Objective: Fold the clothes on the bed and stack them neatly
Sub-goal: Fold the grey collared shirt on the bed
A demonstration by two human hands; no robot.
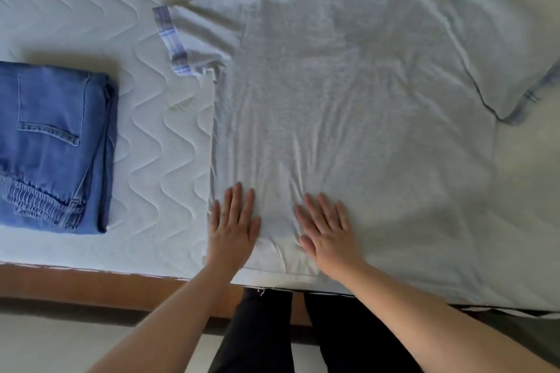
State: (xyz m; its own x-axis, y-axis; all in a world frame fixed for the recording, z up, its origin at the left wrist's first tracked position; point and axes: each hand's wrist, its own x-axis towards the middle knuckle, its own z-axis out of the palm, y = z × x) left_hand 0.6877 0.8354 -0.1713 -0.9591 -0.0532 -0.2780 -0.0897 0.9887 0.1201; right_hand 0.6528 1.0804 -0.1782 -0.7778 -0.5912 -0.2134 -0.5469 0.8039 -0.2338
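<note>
shirt – spread flat on the bed, near hem by me | left hand and right hand – fingers straight, a bit apart, pressing the hem flat | jeans – folded, far left | risk: pushing unevenly could bunch new wrinkles

- Your bed carries everything here: a white quilted mattress with wavy stitching, its near edge running above a brown frame.
- A pale grey shirt with plaid-trimmed sleeves lies spread flat, its hem at the near edge.
- Folded blue jeans sit by the left edge, well apart from the shirt.
</note>
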